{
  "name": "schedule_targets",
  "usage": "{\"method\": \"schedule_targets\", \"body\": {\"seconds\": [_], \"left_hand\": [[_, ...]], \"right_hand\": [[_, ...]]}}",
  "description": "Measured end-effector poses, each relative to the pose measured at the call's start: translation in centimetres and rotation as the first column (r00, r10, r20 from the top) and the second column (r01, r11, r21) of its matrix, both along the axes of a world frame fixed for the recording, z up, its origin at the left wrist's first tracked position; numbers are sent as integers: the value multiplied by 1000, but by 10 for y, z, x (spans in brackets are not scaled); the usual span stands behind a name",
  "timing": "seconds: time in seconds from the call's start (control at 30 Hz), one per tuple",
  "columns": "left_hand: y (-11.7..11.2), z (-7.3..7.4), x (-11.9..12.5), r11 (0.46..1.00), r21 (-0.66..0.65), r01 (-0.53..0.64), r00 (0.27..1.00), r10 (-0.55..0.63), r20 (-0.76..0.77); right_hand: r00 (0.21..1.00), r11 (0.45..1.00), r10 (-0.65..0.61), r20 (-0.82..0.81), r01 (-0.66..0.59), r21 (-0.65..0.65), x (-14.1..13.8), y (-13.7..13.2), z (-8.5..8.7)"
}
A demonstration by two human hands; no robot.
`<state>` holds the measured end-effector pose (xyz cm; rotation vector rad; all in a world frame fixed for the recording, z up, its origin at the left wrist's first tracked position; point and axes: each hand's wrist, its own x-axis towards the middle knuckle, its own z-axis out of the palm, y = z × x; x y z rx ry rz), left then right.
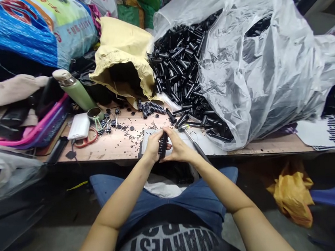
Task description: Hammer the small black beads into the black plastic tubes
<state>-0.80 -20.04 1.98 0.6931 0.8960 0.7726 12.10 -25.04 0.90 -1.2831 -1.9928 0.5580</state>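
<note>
Close to the table's front edge, my left hand (pixel 151 146) and my right hand (pixel 179 143) both grip a black studded cylinder (pixel 161 147), held upright between the fingers. Rows of small bumps run along its side. My fingers hide part of it. Beneath my hands is a pale grey block (pixel 145 136), partly covered. A small hammer (pixel 193 140) lies just right of my right hand. Several black-and-white ridged rollers (pixel 150 108) stand and lie beyond my hands. Tiny black bits (pixel 131 142) are scattered on the tabletop to the left.
A clear plastic bag (pixel 258 80) spills many black tubes (pixel 176 66) onto the table. Left of it lies an open yellow paper sack (pixel 119 38). A green flask (pixel 75 91), a white box (pixel 78 126), red-handled scissors (pixel 89 140) and a pink basket (pixel 36 125) stand further left.
</note>
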Motion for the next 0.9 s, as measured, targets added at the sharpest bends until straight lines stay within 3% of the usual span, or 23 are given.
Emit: {"method": "schedule_targets", "body": {"seconds": [0.17, 0.27, 0.3, 0.37, 0.4, 0.43, 0.47, 0.57, 0.63, 0.7, 0.73, 0.8, 0.87, 0.9], "left_hand": [[6, -10, 5, 995, 14, 98, 988, -96, -119], [0, -24, 7, 962, 248, 114, 962, -44, -271], [-3, -30, 8, 905, 404, 137, 932, 20, -361], [-9, -43, 9, 687, 668, 286, 839, 158, -521], [-12, -49, 11, 592, 711, 380, 790, 191, -582], [-14, -54, 12, 539, 705, 460, 736, 212, -643], [-16, -57, 14, 503, 685, 526, 684, 228, -693], [-21, -61, 19, 463, 602, 650, 557, 247, -793], [-21, -61, 21, 426, 579, 695, 511, 275, -815], [-17, -62, 20, 343, 583, 737, 495, 314, -810], [-13, -64, 17, 285, 585, 759, 494, 333, -803], [-7, -67, 10, 178, 579, 795, 498, 353, -792], [-1, -71, 0, 133, 567, 813, 500, 340, -796], [1, -72, -4, 131, 563, 816, 499, 329, -801]], "right_hand": [[996, 996, -87, -9, 87, -9, -4, -1, -5], [984, 985, -174, 41, 174, -1, -3, -6, -17], [974, 976, -216, 68, 216, 10, -1, -7, -24], [947, 955, -296, 123, 290, 62, 3, -6, -43], [928, 939, -343, 148, 334, 85, 5, -5, -53], [910, 925, -379, 166, 366, 104, 6, -3, -62], [895, 913, -406, 186, 390, 116, 6, -2, -69], [856, 890, -455, 247, 438, 122, 6, -3, -80], [848, 904, -428, 314, 409, 128, 9, -8, -76], [816, 908, -418, 398, 385, 166, 19, -15, -67], [770, 887, -461, 442, 419, 194, 26, -19, -62], [601, 792, -586, 543, 565, 231, 44, -28, -53], [418, 691, -621, 663, 692, 210, 60, -37, -44], [385, 680, -581, 717, 714, 168, 67, -41, -39]]}}
